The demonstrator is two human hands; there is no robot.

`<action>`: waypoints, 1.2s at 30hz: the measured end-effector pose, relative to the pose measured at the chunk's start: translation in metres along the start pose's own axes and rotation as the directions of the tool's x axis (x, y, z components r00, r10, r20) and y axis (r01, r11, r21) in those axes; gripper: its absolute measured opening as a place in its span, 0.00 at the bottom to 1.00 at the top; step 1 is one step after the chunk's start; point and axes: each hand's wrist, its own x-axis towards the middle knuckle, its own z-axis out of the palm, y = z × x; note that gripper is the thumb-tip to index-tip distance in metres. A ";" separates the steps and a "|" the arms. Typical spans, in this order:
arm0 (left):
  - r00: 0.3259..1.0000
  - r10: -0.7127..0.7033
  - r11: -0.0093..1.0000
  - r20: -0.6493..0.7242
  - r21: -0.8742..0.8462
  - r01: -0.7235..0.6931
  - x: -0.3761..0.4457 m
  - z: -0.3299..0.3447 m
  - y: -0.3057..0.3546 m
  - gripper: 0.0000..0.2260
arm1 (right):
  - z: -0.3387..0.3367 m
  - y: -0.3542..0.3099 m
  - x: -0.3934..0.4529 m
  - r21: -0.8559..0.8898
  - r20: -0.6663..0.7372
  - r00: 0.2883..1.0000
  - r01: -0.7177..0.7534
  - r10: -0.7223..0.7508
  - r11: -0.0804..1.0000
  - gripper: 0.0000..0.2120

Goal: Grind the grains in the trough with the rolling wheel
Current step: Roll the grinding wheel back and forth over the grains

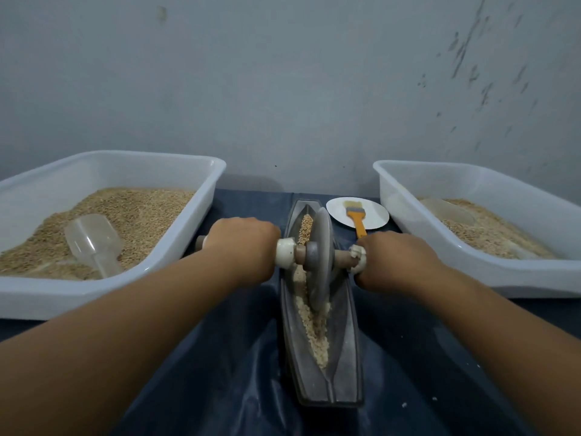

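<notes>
A long grey metal trough (345, 357) lies lengthwise on the dark blue cloth in front of me. Pale grains (316, 328) fill its groove, crushed and whitish near me, browner at the far end. The grey rolling wheel (320, 259) stands upright in the groove about midway along the trough, on a wooden axle with white end pieces. My left hand (242, 247) grips the axle's left handle. My right hand (399, 262) grips the right handle. Both fists hide most of the handles.
A white tub (176, 243) of brown grain with a clear scoop (94, 243) stands on the left. Another white tub (418, 256) with paler grain and a scoop stands on the right. A white plate (374, 215) holding an orange-handled brush (356, 218) sits behind the trough by the wall.
</notes>
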 end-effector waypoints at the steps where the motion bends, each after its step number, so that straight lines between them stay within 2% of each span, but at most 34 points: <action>1: 1.000 -0.003 1.000 -0.012 0.005 0.003 0.007 0.001 -0.001 0.09 | 0.004 0.002 0.010 0.000 -0.021 1.000 0.002 -0.002 1.000 0.07; 5: 0.999 -0.011 1.000 -0.045 0.020 0.012 0.028 0.002 -0.003 0.09 | 0.009 0.007 0.038 -0.017 -0.080 0.997 -0.003 0.001 1.000 0.08; 12: 1.000 0.018 1.000 -0.018 0.011 -0.018 0.006 -0.001 0.000 0.08 | 0.002 0.003 0.011 0.004 -0.041 0.999 0.019 -0.019 1.000 0.06; 15: 0.999 0.054 0.997 -0.008 0.048 -0.054 -0.023 -0.009 0.005 0.07 | -0.008 -0.002 -0.024 0.043 0.013 0.999 0.050 -0.050 0.998 0.07; 19: 0.994 0.110 0.991 -0.024 0.078 -0.108 -0.055 -0.020 0.005 0.08 | -0.027 -0.003 -0.067 0.151 0.165 0.983 0.056 -0.081 0.987 0.06; 21: 0.994 0.108 0.992 -0.025 0.073 -0.106 -0.061 -0.021 0.004 0.09 | -0.032 -0.003 -0.075 0.142 0.198 0.976 0.067 -0.094 0.988 0.07; 25: 0.999 0.041 0.999 0.002 0.017 -0.041 -0.047 -0.007 -0.001 0.11 | -0.022 -0.006 -0.053 0.005 0.070 0.996 0.059 -0.059 0.998 0.07; 27: 1.000 -0.002 1.000 0.014 -0.018 0.002 -0.029 0.001 -0.003 0.08 | -0.012 -0.006 -0.026 -0.035 -0.003 0.999 0.049 -0.049 0.998 0.06; 32: 0.997 -0.038 0.999 -0.069 -0.024 0.036 0.016 0.009 -0.004 0.08 | 0.005 0.003 0.030 -0.062 -0.106 0.994 0.010 -0.016 0.998 0.07; 36: 0.997 -0.024 1.000 -0.079 -0.009 0.023 0.014 0.010 -0.003 0.08 | 0.004 0.003 0.027 -0.060 -0.121 0.992 0.032 -0.039 0.998 0.07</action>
